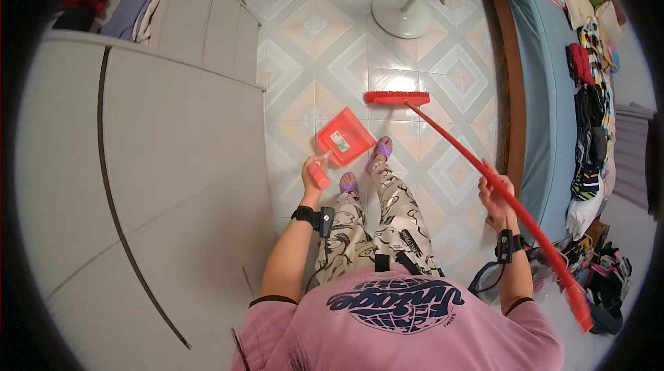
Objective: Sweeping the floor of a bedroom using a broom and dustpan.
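Observation:
My left hand (pixel 314 171) is closed around the handle of a red plastic dustpan (pixel 358 135), whose pan lies just beyond my feet and bears a label. My right hand (pixel 496 192) holds the long red handle of a broom (pixel 446 135), with the fingers partly hidden behind it. The broom's head (pixel 397 98), with red bristles, is on the tiled floor a little beyond the dustpan, and the two are apart. The handle slants from there down to the lower right, past my forearm.
A grey cabinet (pixel 187 127) fills the left side. A round fan base (pixel 402 14) stands at the top on the patterned tile floor (pixel 332 49). Along the right runs a bed with a blue sheet (pixel 550 111), with clothes on it. A pile of clothes (pixel 604 272) lies at the lower right.

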### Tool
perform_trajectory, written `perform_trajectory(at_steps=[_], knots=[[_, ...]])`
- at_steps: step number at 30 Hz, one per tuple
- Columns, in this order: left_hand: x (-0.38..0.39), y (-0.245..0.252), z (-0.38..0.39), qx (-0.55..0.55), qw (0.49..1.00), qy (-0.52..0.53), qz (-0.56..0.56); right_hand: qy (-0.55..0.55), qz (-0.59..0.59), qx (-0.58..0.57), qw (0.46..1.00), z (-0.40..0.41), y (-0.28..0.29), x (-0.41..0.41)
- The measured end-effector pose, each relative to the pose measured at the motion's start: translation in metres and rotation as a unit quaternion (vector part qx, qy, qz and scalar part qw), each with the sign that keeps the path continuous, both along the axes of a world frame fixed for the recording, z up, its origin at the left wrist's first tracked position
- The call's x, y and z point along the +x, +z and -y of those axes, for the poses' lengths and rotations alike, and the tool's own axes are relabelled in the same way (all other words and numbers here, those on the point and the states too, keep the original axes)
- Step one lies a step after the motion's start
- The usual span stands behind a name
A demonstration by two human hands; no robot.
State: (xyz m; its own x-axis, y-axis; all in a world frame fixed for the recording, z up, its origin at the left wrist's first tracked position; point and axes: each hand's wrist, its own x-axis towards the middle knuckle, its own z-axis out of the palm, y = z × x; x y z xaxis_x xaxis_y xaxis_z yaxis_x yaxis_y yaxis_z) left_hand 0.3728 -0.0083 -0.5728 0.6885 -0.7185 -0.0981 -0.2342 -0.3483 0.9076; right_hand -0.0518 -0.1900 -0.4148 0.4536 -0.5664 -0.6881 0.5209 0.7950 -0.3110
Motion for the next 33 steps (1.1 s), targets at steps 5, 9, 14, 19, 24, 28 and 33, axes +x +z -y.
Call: perform_trajectory(at_steps=[5,9,14,19,24,28,33], knots=[[0.009,-0.025,0.031,0.022,0.997,-0.009,-0.077,0.062,0.074,-0.032,0.995,0.066,-0.011,0.015],[0.006,-0.030,0.046,0.032,0.998,-0.035,-0.051,0.287,-0.172,-0.008,0.942,0.096,-0.012,0.023],[-0.003,-0.030,0.043,-0.015,0.997,-0.009,-0.076,0.279,-0.183,0.070,0.940,0.087,-0.015,0.037],[-0.003,-0.041,0.042,-0.058,0.984,0.007,-0.167,0.226,-0.138,0.135,0.955,0.042,-0.029,0.049],[0.001,-0.059,0.042,-0.077,0.974,0.001,-0.211,0.119,0.015,0.175,0.977,-0.034,-0.035,0.071],[-0.003,-0.068,0.040,-0.157,0.889,0.038,-0.428,0.084,0.060,0.163,0.981,-0.061,-0.005,0.065],[-0.008,-0.064,0.038,-0.095,0.972,0.030,-0.213,0.073,0.000,0.128,0.989,-0.018,0.008,0.042]])
